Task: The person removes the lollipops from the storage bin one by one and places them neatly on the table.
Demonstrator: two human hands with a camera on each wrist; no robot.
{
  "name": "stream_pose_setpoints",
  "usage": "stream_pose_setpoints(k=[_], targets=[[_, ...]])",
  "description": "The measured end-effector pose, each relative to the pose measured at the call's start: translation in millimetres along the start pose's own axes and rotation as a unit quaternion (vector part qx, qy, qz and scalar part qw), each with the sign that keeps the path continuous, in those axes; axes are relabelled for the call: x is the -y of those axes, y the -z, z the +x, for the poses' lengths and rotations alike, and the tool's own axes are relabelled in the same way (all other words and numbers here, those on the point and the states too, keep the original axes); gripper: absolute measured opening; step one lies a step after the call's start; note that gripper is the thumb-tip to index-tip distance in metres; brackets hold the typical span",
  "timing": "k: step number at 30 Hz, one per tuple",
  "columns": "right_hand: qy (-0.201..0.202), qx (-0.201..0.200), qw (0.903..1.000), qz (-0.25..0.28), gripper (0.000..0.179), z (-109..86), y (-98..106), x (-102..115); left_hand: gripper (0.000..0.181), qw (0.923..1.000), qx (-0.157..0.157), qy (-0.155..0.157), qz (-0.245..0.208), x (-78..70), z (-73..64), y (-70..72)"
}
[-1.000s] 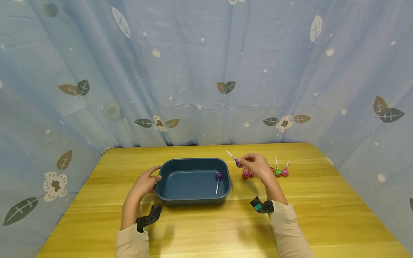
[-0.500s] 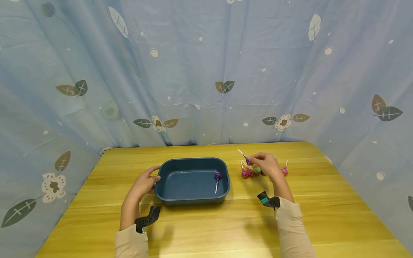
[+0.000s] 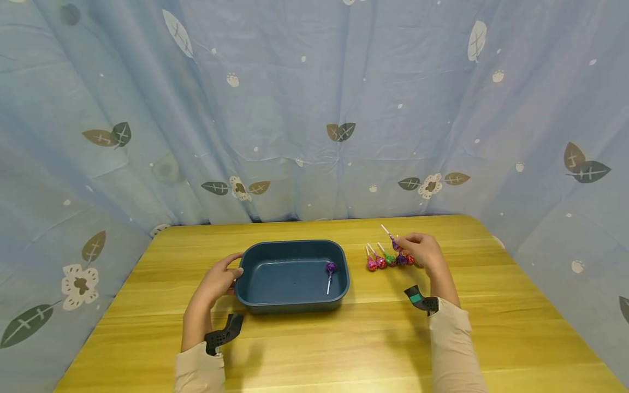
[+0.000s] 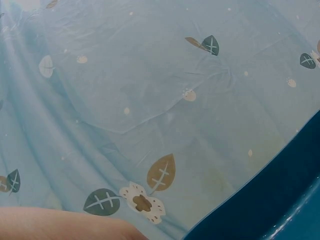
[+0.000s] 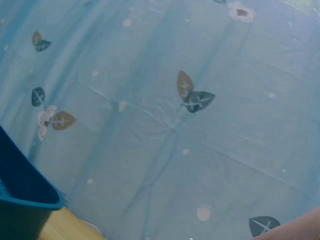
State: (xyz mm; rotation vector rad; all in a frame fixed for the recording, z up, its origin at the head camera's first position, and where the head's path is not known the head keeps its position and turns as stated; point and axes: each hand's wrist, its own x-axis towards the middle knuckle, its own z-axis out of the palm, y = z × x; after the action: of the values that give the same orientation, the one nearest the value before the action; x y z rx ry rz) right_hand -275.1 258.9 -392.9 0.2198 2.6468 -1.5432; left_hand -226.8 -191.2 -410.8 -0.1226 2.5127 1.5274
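My left hand (image 3: 219,279) grips the left end of a dark blue plastic bin (image 3: 295,308), its thumb over the rim. Inside the bin, near the right end, lies one purple-wrapped lollipop (image 3: 331,267). My right hand (image 3: 423,252) pinches another purple lollipop (image 3: 395,244) near its wrapped head, the white stick slanting up and left. Below that hand, several lollipops stand in a row: a pink one (image 3: 372,265) at the left end, then others including a green one (image 3: 390,260) and a dark purple one (image 3: 402,259). The hand partly hides the row's right end.
Everything rests on a yellow wood-grain table (image 3: 304,355). A pale blue curtain (image 3: 304,109) with leaf prints hangs behind and beside it. The wrist views catch mostly curtain, with a corner of the bin in each.
My right hand has moved right with the held lollipop, passing along the row and uncovering its left part. The left hand keeps its grip on the bin.
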Motion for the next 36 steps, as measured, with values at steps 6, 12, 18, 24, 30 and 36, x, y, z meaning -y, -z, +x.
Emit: stream_pose_setpoints(k=[6, 12, 18, 24, 30, 36], targets=[[-0.024, -0.009, 0.9996, 0.012, 0.054, 0.4, 11, -10, 0.051, 1.0000, 0.001, -0.003, -0.003, 0.0, -1.1, 0.8], [-0.045, -0.020, 0.9985, 0.023, 0.056, 0.2, 22, -20, 0.051, 1.0000, 0.000, -0.002, 0.000, -0.7, -1.2, 1.4], [-0.063, -0.048, 0.9964, 0.030, 0.058, 0.8, 33, -33, 0.051, 1.0000, 0.000, 0.000, 0.002, -0.4, -0.9, 1.4], [-0.077, -0.078, 0.9925, 0.054, 0.056, -0.4, 41, -46, 0.051, 1.0000, 0.001, -0.002, -0.001, 0.3, -0.8, 1.2], [-0.076, -0.099, 0.9918, 0.029, 0.057, -1.5, 48, -56, 0.051, 1.0000, -0.001, -0.001, 0.003, 0.1, -0.8, 1.1], [-0.078, -0.135, 0.9876, -0.018, 0.054, -4.1, 56, -64, 0.051, 1.0000, 0.002, -0.002, 0.002, 0.1, -0.4, 1.1]])
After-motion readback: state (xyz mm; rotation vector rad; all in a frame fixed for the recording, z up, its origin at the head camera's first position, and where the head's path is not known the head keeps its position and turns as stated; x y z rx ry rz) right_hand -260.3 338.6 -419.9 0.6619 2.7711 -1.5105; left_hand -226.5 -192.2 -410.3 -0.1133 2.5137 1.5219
